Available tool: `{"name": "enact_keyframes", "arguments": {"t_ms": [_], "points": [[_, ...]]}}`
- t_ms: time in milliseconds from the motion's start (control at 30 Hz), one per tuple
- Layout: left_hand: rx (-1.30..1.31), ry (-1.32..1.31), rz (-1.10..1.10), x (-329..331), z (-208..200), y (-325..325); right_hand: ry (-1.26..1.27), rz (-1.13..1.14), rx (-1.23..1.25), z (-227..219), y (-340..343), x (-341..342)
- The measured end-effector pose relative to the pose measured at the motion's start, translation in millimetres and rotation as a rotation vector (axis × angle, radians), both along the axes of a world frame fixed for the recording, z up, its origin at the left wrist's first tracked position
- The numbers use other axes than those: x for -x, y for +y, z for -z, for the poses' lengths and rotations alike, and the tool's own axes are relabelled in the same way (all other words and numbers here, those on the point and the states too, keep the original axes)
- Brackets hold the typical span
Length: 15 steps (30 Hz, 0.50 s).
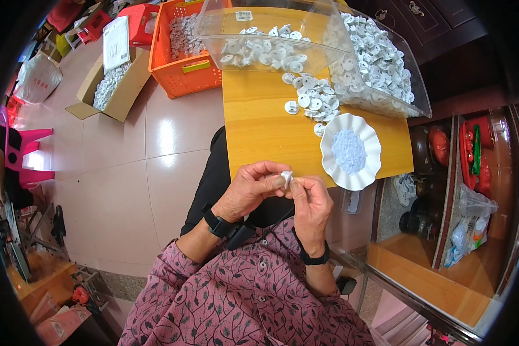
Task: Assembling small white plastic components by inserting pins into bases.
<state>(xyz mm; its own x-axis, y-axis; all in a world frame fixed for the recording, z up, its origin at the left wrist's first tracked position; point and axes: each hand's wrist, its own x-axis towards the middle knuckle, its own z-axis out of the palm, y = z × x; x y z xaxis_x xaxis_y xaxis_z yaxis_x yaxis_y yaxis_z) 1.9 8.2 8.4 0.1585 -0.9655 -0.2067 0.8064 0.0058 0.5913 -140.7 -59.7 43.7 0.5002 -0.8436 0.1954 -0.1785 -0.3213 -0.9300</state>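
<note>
Close to the front edge of the yellow wooden table (265,132), my left hand (249,189) pinches a small white plastic part (287,175) between thumb and fingers. My right hand (311,203) is closed in a pinch right against it; whatever lies between those fingertips is too small to make out. Beyond my hands, to the right, stands a white scalloped plate (327,167) with a heap of tiny pale-blue pieces (349,151). Loose white round plastic parts (317,99) lie in a pile behind the plate.
Two clear plastic bins (259,41) (418,106) hold many white parts at the table's back. An orange crate (181,85) and an opened cardboard box (130,86) stand left on the tiled floor. A shelf unit (438,248) is at the right; a pink stool (32,155) is far left.
</note>
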Motion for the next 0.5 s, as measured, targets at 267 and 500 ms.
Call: {"name": "enact_keyframes", "arguments": {"t_ms": [267, 500], "points": [[-0.01, 0.046, 0.004, -3.7, -2.7, 0.3, -0.05, 0.011, -0.183, -2.6, 5.3, 0.5], [-0.13, -0.245, -0.089, -36.7, -37.5, -21.6, 0.017, -0.008, -0.122, 11.9, 5.7, 18.0]]}}
